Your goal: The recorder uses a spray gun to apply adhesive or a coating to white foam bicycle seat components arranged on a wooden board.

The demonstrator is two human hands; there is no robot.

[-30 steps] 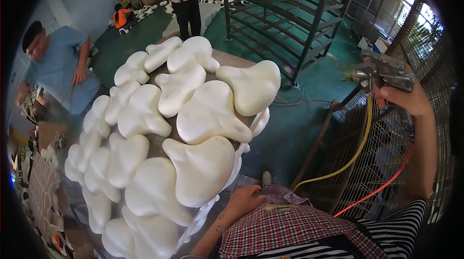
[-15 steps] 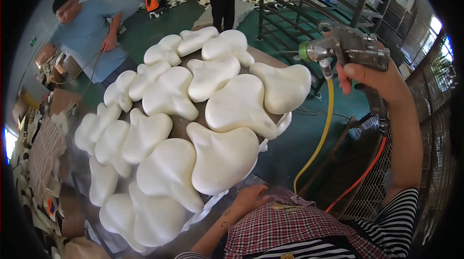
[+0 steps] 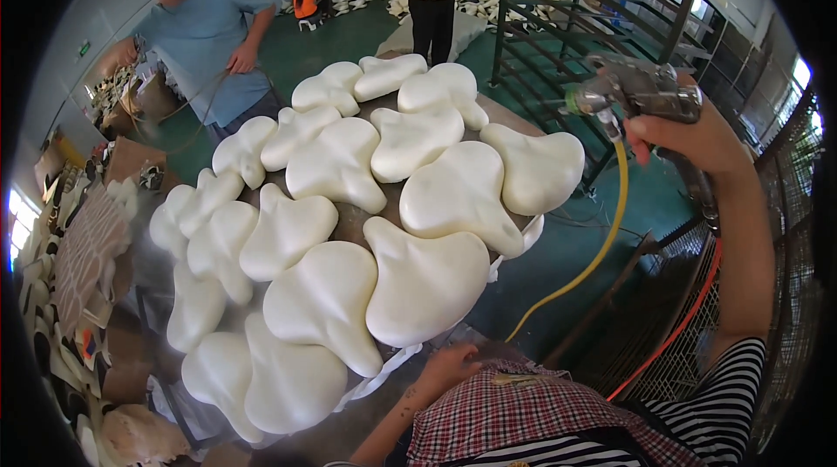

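My right hand (image 3: 689, 131) is raised at the right, wrapped round the grip of a metal spray gun (image 3: 641, 92). The gun's nozzle points left, over the far right of the table. A yellow hose (image 3: 615, 223) hangs from beneath its front, and a red hose (image 3: 684, 327) drops from the grip. Several cream-white, saddle-shaped foam pads (image 3: 427, 284) cover the table (image 3: 353, 223), lying close together and partly overlapping. Close to the table's near edge, my left hand (image 3: 449, 368) rests beside my checked apron, fingers loosely apart and holding nothing.
At the far left stands a person in a blue shirt (image 3: 205, 40), holding a hose. Another person (image 3: 432, 5) stands beyond the table. A dark metal rack (image 3: 584, 22) is at the back right, wire mesh (image 3: 663, 293) at the right. Pads and scraps (image 3: 61, 319) are heaped along the left.
The view has shifted, so the table and pads appear further right. The spray gun stays raised in my right hand, while my left hand remains beside the apron.
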